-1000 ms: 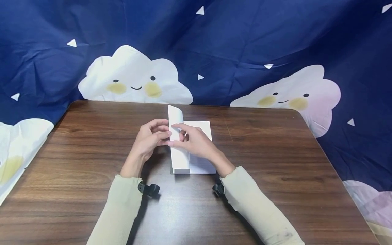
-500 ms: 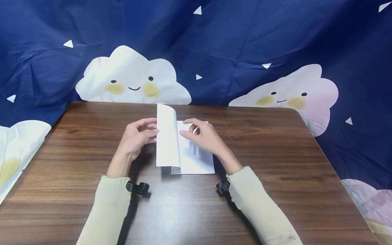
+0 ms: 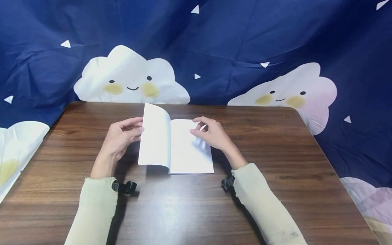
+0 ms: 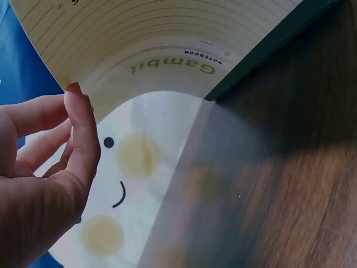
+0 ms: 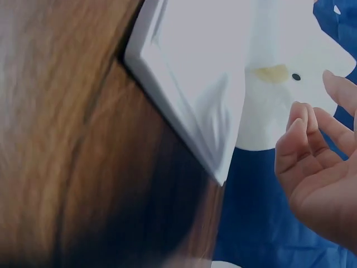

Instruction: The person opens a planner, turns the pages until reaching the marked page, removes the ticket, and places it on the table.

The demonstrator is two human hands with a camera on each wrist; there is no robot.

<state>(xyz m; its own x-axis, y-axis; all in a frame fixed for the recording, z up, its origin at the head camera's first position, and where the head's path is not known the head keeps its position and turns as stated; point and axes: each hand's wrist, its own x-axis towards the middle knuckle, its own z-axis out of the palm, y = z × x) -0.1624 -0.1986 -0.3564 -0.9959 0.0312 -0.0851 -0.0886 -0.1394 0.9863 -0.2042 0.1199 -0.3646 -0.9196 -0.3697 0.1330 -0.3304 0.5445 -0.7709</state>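
A notebook [image 3: 190, 149] lies open on the brown wooden table, its right-hand pages flat. On its left a raised leaf [image 3: 154, 136] curves up and away from the spine. My left hand [image 3: 120, 137] pinches the outer edge of that leaf between thumb and fingers. In the left wrist view the leaf's ruled underside [image 4: 167, 33] shows the printed words "Gambit" and "NOTEBOOK". My right hand [image 3: 211, 133] hovers over the upper right page, fingers loosely bent and holding nothing. The right wrist view shows that hand [image 5: 321, 167] apart from the notebook's corner.
The wooden table [image 3: 275, 163] extends around the notebook on all sides. Behind it hangs a dark blue cloth [image 3: 214, 41] printed with smiling clouds and white triangles. A black camera sits on each wrist, the left camera [image 3: 125, 186] close above the tabletop.
My left hand has moved left, swinging the leaf from near the middle over to the left. My right hand has let go of the leaf and shifted right, and more of the right page shows.
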